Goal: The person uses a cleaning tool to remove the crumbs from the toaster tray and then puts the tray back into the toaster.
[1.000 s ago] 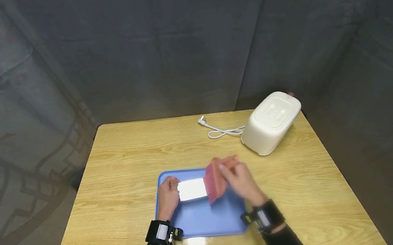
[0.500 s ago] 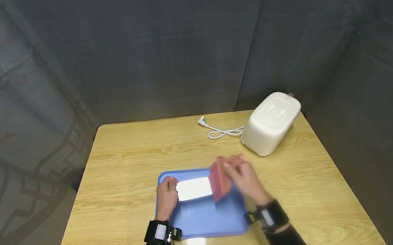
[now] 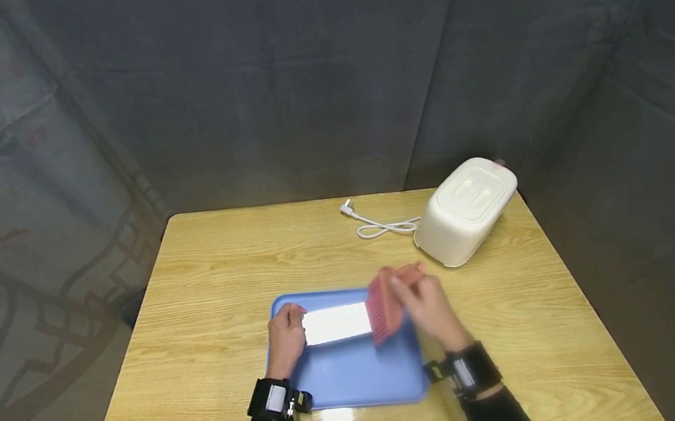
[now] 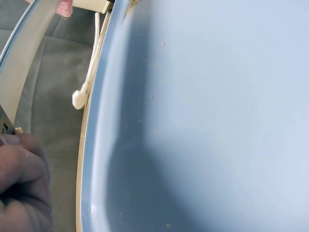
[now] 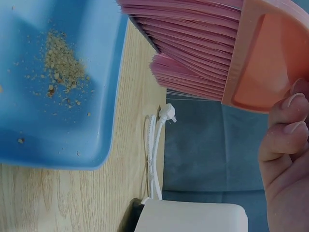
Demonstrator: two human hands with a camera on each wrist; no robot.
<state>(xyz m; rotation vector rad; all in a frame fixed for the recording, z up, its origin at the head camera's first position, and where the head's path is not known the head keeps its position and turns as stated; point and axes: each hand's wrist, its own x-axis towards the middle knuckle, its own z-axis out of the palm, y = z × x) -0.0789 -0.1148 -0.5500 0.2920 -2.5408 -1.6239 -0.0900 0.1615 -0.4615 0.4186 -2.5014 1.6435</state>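
Observation:
My left hand (image 3: 286,340) pinches the left end of a flat, shiny crumb tray (image 3: 334,324), held above a blue tray (image 3: 363,381). In my right hand (image 3: 437,314) is the handle of a pink brush (image 3: 390,302), whose bristles overlap the crumb tray's right end. The right wrist view has the bristles (image 5: 193,38) splayed over a thin edge, and below them a heap of crumbs (image 5: 63,63) lies in the blue tray. Curled fingers (image 4: 21,169) hold the crumb tray's end in the left wrist view; its brushed far end is only partly visible there.
A cream appliance (image 3: 466,213), apparently a toaster, sits at the table's back right. Its white cord (image 3: 386,226) lies tied on the wooden table (image 3: 226,272), plug toward the left. Dark cloth (image 3: 263,108) hangs behind and at the sides.
My right hand has moved the brush to the right, uncovering more of the crumb tray. My left hand has shifted slightly left, then stayed nearly still with its grip unchanged.

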